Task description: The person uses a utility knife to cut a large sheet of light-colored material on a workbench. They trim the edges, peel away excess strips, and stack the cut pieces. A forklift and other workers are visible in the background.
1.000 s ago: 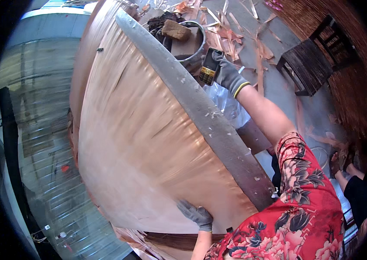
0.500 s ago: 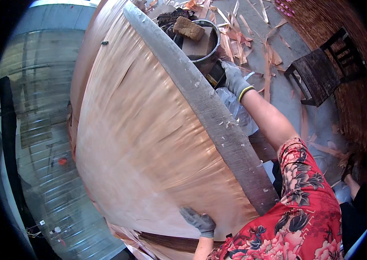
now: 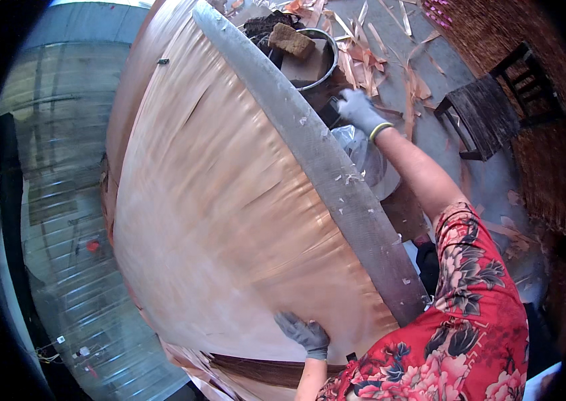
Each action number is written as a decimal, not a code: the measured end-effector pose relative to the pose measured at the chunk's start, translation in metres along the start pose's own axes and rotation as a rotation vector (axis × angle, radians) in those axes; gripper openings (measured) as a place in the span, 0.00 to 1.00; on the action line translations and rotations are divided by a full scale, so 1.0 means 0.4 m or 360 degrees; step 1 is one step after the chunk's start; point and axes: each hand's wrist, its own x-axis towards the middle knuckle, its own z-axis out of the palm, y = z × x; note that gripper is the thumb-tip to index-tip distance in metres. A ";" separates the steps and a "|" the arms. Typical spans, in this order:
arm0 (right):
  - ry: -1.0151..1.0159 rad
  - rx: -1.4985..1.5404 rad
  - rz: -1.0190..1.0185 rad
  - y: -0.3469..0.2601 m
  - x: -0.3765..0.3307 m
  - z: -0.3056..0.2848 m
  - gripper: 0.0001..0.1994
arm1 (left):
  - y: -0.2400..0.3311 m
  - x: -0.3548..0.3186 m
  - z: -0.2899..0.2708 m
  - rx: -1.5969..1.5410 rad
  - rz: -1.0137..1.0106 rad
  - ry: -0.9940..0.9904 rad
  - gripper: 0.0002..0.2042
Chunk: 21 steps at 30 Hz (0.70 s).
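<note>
A broad, pale tan sheet (image 3: 229,220), thin and wrinkled with a few slits, spreads in front of me. Along its right side runs a long grey board-like edge (image 3: 336,174) with small pale flakes on it. My left hand (image 3: 304,333), in a grey glove, lies on the sheet near its lower end, fingers stretched out. Beyond the grey edge reaches my right hand (image 3: 362,112), also gloved in grey, with its fingers bent together beside a dark box-like thing (image 3: 328,112). What those fingers hold, if anything, is hidden.
A round metal-rimmed basin (image 3: 326,77) holds a rough brown block (image 3: 291,41). Clear plastic (image 3: 363,157) hangs below my right hand. Peach-coloured scraps (image 3: 366,63) litter the grey floor. At right stands a dark wooden chair (image 3: 480,107); at left lies ribbed translucent sheeting (image 3: 82,234).
My right hand has shifted slightly up, and its fingers have drawn together beside the dark box-like thing. My left hand stays on the sheet. The view has shifted slightly.
</note>
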 end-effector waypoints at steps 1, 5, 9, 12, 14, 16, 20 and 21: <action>0.0151 0.0095 -0.0139 0.030 0.000 -0.026 0.19 | 0.001 0.003 0.001 0.0000 0.0005 -0.0009 0.34; 0.0016 0.0585 -0.0373 0.094 -0.038 -0.105 0.16 | 0.005 0.002 0.006 -0.0002 -0.0003 -0.0005 0.33; 0.0049 0.0563 -0.0705 0.115 -0.115 -0.099 0.21 | -0.009 -0.016 0.006 -0.0024 -0.0011 0.0093 0.33; -0.0016 0.1003 -0.0541 0.156 -0.229 -0.134 0.17 | -0.034 0.007 0.001 -0.0081 0.0089 0.0149 0.33; 0.0078 0.0781 -0.0619 0.206 -0.282 -0.140 0.15 | -0.043 0.007 -0.010 -0.0107 0.0069 0.0166 0.34; 0.0009 0.0781 -0.0532 0.196 -0.366 -0.147 0.15 | -0.048 -0.017 -0.025 -0.0106 0.0028 0.0128 0.34; -0.0004 0.1030 -0.0498 0.211 -0.479 -0.153 0.15 | -0.062 -0.023 -0.023 -0.0147 0.0018 0.0159 0.34; -0.0017 0.1053 -0.0444 0.214 -0.510 -0.171 0.15 | -0.059 -0.013 -0.021 -0.0162 0.0050 0.0171 0.34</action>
